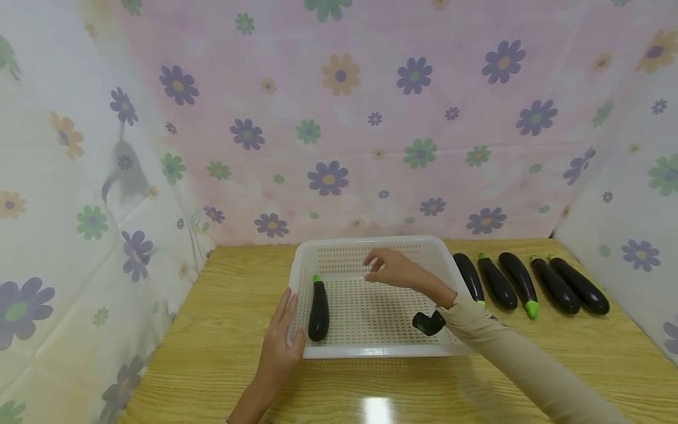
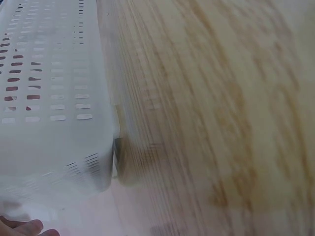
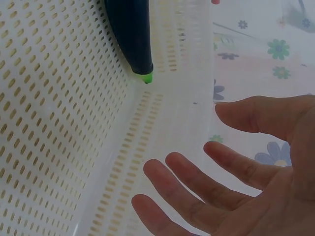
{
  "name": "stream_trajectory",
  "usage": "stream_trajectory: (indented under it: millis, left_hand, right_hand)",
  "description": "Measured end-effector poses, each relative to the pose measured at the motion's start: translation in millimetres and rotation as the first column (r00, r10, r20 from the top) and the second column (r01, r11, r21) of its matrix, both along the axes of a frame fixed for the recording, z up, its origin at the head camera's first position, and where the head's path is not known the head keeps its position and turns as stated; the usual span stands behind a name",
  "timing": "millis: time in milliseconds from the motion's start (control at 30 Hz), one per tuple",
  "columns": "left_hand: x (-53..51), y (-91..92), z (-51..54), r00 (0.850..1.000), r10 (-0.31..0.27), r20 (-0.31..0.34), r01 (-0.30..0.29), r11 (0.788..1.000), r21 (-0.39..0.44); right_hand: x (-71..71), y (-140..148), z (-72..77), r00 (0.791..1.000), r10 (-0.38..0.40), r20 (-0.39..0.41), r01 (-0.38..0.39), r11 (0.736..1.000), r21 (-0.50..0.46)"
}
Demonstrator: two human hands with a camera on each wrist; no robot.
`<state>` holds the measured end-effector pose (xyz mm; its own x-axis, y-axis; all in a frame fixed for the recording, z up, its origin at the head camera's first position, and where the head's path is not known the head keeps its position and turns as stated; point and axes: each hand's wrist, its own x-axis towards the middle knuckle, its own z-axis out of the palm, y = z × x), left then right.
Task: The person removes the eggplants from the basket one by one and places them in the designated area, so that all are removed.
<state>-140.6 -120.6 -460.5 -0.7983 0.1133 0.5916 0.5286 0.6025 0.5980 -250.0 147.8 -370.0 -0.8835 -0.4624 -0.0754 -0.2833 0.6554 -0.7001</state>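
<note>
A white plastic basket with slotted walls stands on the wooden table. One dark eggplant lies inside along its left wall, green stem end toward the back; this eggplant also shows in the right wrist view. My left hand rests against the basket's left side near the front corner, its fingers fairly straight along the outside and the thumb by the rim. Above the basket's interior hovers my right hand, fingers spread and loosely bent, nothing between them. In the right wrist view the thumb and fingers stand apart.
Several eggplants lie in a row on the table to the right of the basket, some stems pointing back, others forward. A small black device hangs below the right wrist. Flowered cloth encloses the table's back and sides.
</note>
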Motion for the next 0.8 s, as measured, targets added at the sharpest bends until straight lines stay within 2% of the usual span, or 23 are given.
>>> stream_trajectory:
  millis: [333,567,800]
  left_hand:
    - [-1.0,-0.4,-1.8,1.0,0.0,0.003,0.0,1.0,-0.003]
    - [-1.1,0.0,-0.8,1.0,0.003,0.011,-0.003,1.0,0.002]
    - [-1.5,0.0,-0.7,1.0,0.008,-0.022,-0.009,1.0,-0.014]
  right_hand:
    - [-15.0,-28.5,-13.7,0.997,0.002,0.073,-0.001,1.0,-0.005]
    - [-15.9,-47.6,-19.4,0.985,0.0,0.17,0.003,1.0,-0.018]
    - [-16.5,-70.0,-26.6,0.966,-0.02,0.257,0.031,0.999,-0.037]
